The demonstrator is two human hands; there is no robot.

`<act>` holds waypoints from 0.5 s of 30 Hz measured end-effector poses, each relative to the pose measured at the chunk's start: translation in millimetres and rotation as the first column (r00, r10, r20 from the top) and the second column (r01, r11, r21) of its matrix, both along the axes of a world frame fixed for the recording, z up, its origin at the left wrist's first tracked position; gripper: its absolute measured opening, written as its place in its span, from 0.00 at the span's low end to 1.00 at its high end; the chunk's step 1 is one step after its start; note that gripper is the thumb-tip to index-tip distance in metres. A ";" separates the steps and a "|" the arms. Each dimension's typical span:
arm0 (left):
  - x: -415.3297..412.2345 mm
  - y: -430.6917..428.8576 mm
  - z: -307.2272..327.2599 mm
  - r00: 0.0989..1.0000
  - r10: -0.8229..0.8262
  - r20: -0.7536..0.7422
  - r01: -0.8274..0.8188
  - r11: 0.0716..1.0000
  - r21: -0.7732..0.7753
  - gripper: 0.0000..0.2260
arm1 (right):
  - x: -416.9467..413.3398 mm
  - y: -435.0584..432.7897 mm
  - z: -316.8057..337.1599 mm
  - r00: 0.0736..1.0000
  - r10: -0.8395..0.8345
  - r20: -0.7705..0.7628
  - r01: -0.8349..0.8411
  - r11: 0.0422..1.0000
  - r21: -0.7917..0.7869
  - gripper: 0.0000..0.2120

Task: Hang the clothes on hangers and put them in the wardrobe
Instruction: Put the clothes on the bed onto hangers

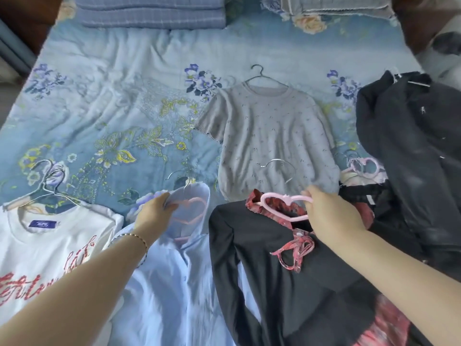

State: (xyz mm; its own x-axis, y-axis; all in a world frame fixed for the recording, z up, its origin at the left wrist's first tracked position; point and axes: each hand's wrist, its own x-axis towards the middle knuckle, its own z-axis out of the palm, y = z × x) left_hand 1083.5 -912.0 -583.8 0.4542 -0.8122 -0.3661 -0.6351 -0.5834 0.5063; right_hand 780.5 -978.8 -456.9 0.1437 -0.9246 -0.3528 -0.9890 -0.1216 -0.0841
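**Desk:** What's nearest the cam?

**Photog:** Two bare arms are reaching fwd over clothes on a bed (112, 96). The L hand (156, 211), with a bracelet (138, 237) on the wrist, is gripping the collar of a blue shirt (169, 283), fingers curled round the fabric. A pink hanger (193, 201) is showing thru the cloth at the neck, its wire hook poking out above.

**Desk:** And the R?

**Photog:** The R hand (329, 213) is pinching a heart hanger (274, 195) at the neck of a black top (274, 283). That top is lying just R of the shirt, w/ a red ruffled collar and a red bow.

**Desk:** Far L?

**Photog:** A white tee (50, 245) w/ red lettering is lying there, wire hangers (46, 189) resting at its neck.

**Desk:** Further back?

**Photog:** A grey knit (272, 138) is lying flat mid-bed, already on a dark hanger (260, 74). A dark jacket (411, 146) is lying heaped at R, w/ spare hangers (366, 167) just beside it. A folded blanket (149, 11) is sitting at the bed's head.
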 end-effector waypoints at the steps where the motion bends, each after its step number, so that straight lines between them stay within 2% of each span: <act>1: -5.5 11.2 14.3 1.000 -0.012 0.011 0.012 1.000 -0.018 0.06 | -7.2 3.6 12.9 1.000 0.009 0.002 -0.009 1.000 -0.007 0.11; 4: -27.1 48.1 65.1 0.999 0.007 0.041 -0.002 0.992 -0.126 0.12 | -32.8 14.7 59.3 0.999 0.047 -0.002 -0.047 0.997 -0.060 0.12; 10: -69.3 122.4 179.3 0.982 0.189 0.018 -0.177 0.946 -0.271 0.06 | -84.5 40.2 175.5 0.989 0.144 0.033 -0.135 0.971 -0.198 0.11; 15: -92.0 190.3 258.8 0.936 0.341 0.093 -0.295 0.898 -0.326 0.09 | -122.6 64.7 280.3 0.963 0.264 0.057 -0.214 0.874 -0.436 0.11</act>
